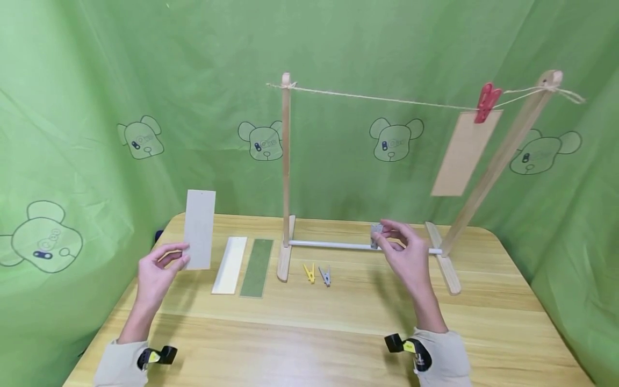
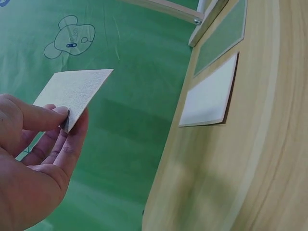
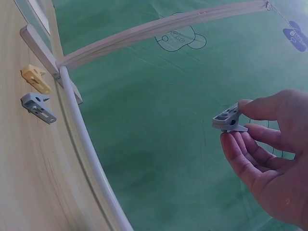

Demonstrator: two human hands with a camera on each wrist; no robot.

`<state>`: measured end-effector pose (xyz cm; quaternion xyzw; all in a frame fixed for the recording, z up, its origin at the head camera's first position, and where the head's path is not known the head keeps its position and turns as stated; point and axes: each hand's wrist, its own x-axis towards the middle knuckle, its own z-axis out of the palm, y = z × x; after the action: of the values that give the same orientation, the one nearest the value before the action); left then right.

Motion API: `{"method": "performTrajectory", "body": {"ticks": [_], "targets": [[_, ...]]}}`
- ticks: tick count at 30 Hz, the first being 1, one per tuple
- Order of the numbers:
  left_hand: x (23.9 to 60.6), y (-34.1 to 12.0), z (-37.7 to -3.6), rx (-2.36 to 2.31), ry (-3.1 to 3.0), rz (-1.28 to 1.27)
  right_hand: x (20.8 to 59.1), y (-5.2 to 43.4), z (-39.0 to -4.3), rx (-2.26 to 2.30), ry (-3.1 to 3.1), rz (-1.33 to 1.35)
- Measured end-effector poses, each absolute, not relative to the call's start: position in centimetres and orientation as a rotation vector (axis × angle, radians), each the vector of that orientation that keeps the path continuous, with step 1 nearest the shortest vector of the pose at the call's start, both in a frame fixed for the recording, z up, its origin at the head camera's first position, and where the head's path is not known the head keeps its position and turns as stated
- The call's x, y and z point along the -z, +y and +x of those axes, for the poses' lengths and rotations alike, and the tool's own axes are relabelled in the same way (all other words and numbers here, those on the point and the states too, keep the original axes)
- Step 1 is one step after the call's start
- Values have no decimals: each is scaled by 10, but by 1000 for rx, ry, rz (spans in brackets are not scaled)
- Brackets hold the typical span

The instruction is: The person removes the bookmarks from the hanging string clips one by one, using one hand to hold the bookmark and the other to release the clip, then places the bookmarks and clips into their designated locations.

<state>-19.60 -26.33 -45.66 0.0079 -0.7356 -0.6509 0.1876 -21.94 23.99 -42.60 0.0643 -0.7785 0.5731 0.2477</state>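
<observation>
My left hand (image 1: 159, 274) pinches a pale grey rectangular card (image 1: 200, 228) near its lower left edge and holds it upright above the table's left side. In the left wrist view the thumb lies on the face of the card (image 2: 77, 89). My right hand (image 1: 406, 255) pinches a grey clothespin (image 3: 227, 117) between thumb and fingers, in front of the stand's white crossbar. A string (image 1: 377, 98) runs between two wooden posts. From its right part hangs a beige card (image 1: 465, 156), clipped by a red clothespin (image 1: 487, 102).
A cream card (image 1: 229, 266) and a green card (image 1: 257, 269) lie side by side on the table (image 1: 290, 338). Right of them lie a yellow clothespin (image 1: 309, 273) and a grey-blue clothespin (image 1: 325, 276). The left post (image 1: 286, 161) and slanting right post (image 1: 503, 156) rise from wooden feet.
</observation>
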Motion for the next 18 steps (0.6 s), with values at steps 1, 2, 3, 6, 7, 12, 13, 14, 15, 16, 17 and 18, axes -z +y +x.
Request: {"method": "performTrajectory", "body": {"ticks": [1,2,3,6,7,12,13,14,15,16,17,18], "targets": [[458,-264,-196,1831,-2075,29,427,240,-220,-1563,-2132,169],[460,-264,-196,1831,-2082,35,428,240,-220,-1564,-2140,163],[461,-264,-196,1834,-2088,41,428,239,-220,-1565,-2149,157],[467,-267,-196,1843,-2107,51,429,238,-221,-1566,-2176,135],[468,-267,-196,1845,-2113,56,428,238,-221,-1564,-2188,125],[474,-270,-197,1831,-2145,82,415,231,-212,-1547,-2240,81],[474,-270,-197,1817,-2158,88,410,229,-209,-1549,-2245,80],[475,-270,-197,1807,-2170,90,407,228,-207,-1545,-2251,86],[476,-271,-198,1795,-2185,91,405,227,-205,-1546,-2254,95],[477,-272,-198,1786,-2196,92,404,226,-204,-1545,-2258,101],[477,-272,-198,1776,-2210,91,404,226,-204,-1548,-2261,104],[478,-273,-198,1770,-2222,91,404,226,-204,-1556,-2264,101]]}}
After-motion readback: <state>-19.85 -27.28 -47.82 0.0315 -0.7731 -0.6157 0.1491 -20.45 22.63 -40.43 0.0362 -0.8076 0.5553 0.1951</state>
